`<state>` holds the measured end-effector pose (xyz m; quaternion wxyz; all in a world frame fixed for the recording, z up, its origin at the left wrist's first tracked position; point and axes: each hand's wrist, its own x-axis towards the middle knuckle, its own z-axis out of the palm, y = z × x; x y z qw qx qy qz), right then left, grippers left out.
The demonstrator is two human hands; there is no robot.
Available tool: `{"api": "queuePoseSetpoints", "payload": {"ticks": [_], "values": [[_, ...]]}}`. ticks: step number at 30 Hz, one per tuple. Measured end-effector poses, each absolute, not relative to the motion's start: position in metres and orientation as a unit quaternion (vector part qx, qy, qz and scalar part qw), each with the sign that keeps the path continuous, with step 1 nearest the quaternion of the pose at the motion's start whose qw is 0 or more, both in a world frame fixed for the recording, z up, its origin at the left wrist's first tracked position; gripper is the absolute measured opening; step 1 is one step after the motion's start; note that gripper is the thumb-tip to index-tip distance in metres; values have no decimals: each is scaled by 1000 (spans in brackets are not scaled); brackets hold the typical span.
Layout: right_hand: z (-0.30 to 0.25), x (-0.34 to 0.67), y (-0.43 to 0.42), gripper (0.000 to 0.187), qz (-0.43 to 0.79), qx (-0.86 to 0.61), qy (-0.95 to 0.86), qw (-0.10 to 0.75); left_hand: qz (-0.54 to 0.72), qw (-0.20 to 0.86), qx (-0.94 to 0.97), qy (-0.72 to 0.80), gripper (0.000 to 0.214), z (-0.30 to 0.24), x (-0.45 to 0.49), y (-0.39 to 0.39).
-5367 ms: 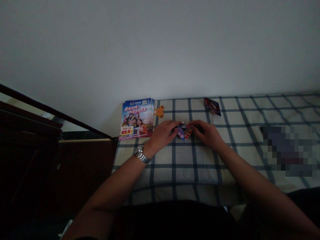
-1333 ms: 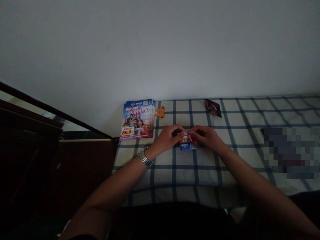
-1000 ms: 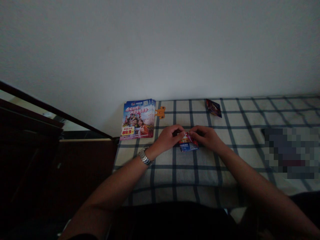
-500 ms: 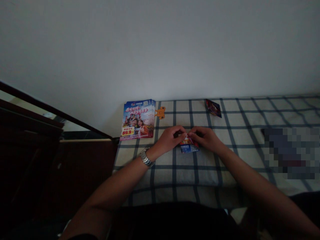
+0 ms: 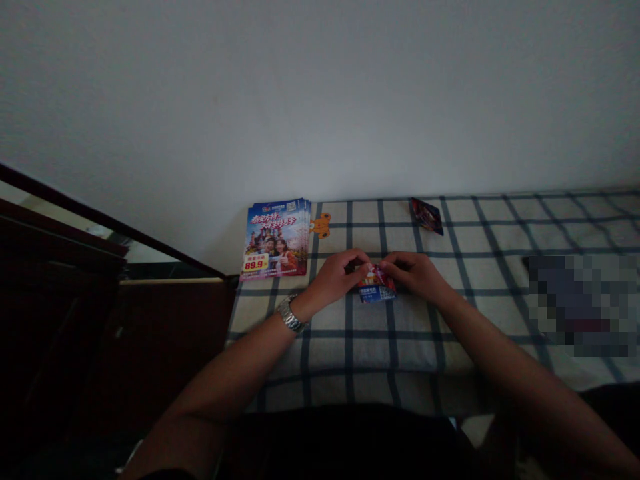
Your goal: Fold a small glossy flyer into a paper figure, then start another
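Nearest, black clothing (image 5: 360, 440) filled the lower edge, and 2 bare forearms reached inward over a cream cotton-looking cloth with dark blue checks (image 5: 370, 350). A silver metal-link wristwatch (image 5: 291, 315) circled the left wrist.

Beyond it, the 2 hands met at a small, glossy, folded paper printed in red and blue (image 5: 376, 293) — it lay between them, over the middle of the cloth. The left hand (image 5: 337, 275) pinched its upper left part between thumb and curled fingers; the right hand (image 5: 417, 272) gripped its upper right part in the same narrow way. The thumbs were close together, and whether the paper touched the cloth could not be told.

Well apart to the right lay a dark object blurred into square blocks (image 5: 575, 300). Farther back on the left sat a stack of glossy blue-and-pink printed leaflets (image 5: 275, 240), the top sheet marked 89.9, with a flat orange bear figure (image 5: 321, 225) just beside it. A dark, glossy, folded paper piece (image 5: 427, 216) lay near the plain grey-white wall (image 5: 350, 100) — behind the right hand.
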<state>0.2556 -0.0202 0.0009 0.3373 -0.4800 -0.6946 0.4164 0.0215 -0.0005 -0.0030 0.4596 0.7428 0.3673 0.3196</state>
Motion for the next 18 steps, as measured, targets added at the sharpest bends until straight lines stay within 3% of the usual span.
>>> {"api": "queuePoseSetpoints", "payload": {"ticks": [18], "values": [[2,258,-22,43,400,-470,-715,329,316,454,749,365,28,-2,21,-1]]}}
